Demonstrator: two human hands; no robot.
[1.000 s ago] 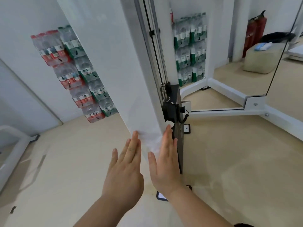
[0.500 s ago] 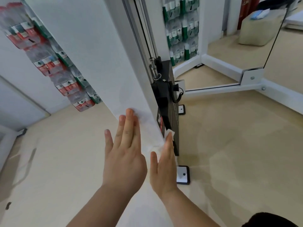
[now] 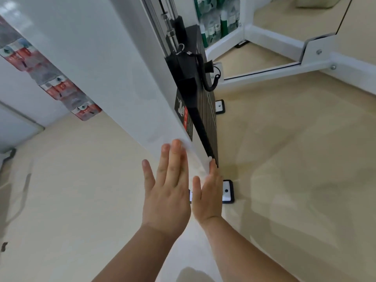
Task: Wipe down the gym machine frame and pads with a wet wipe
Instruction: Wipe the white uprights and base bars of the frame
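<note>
Both hands lie flat with straight fingers low on the white frame (image 3: 105, 64). The left hand (image 3: 166, 192) presses its broad face; the right hand (image 3: 207, 198) presses a white wet wipe (image 3: 209, 160) against its edge, just beside the black weight stack (image 3: 205, 119).

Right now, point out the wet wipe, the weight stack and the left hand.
wet wipe (image 3: 201, 169), head view, its crumpled white middle.
weight stack (image 3: 209, 123), head view, side of the black plates.
left hand (image 3: 166, 192), head view, back of the hand.

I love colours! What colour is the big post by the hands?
The post is white; the head view shows it best.
</note>
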